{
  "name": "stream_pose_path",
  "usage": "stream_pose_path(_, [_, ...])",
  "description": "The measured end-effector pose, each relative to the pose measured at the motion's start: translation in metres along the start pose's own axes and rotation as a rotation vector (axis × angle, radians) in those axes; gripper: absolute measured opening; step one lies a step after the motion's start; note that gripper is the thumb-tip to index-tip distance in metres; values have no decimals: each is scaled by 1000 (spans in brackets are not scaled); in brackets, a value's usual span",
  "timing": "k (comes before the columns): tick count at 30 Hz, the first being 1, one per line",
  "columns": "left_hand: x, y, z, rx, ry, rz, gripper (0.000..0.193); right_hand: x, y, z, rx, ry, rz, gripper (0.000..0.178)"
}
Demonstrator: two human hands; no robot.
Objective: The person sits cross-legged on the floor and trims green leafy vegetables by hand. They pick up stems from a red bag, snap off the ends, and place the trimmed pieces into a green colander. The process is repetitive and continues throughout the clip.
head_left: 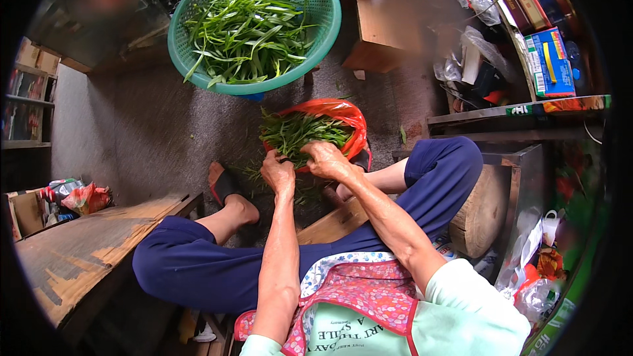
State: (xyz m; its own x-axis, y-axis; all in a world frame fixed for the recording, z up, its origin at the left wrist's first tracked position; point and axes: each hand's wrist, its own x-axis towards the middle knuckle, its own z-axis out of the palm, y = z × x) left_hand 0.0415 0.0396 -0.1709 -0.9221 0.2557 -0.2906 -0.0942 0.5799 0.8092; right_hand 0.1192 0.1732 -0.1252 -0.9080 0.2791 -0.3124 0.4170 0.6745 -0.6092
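Observation:
A red plastic bag (353, 116) stands open on the floor between my feet, filled with long-leaved leafy greens (303, 130). At its near edge my left hand (278, 171) is closed, with something small and dark showing at its fingers that I cannot make out. Close beside it, my right hand (327, 161) has its fingers curled and pinched on the greens at the bag's mouth. Loose leaves and stems (304, 191) lie on the floor below my hands. Beyond the bag, a green plastic colander (324, 33) holds a heap of picked greens (247, 33).
A wooden board (99, 237) juts in at the left. Behind the bag stands a brown wooden box (379, 16). Cluttered shelves (514, 111) line the right side, near a round wooden block (482, 211). A low wooden seat (333, 223) shows beneath me.

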Motion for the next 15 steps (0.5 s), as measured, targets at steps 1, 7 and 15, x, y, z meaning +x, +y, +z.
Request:
stream_pose_path(1, [-2, 8, -6, 26, 11, 12, 42, -3, -3, 1, -34, 11, -15, 36])
stream_pose_path(7, [-4, 22, -15, -235, 89, -147, 57, 2, -4, 0, 99, 363, 43, 27])
stream_pose_path(15, [-8, 59, -89, -635, -374, -453, 22, 6, 17, -20, 114, 458, -14, 31])
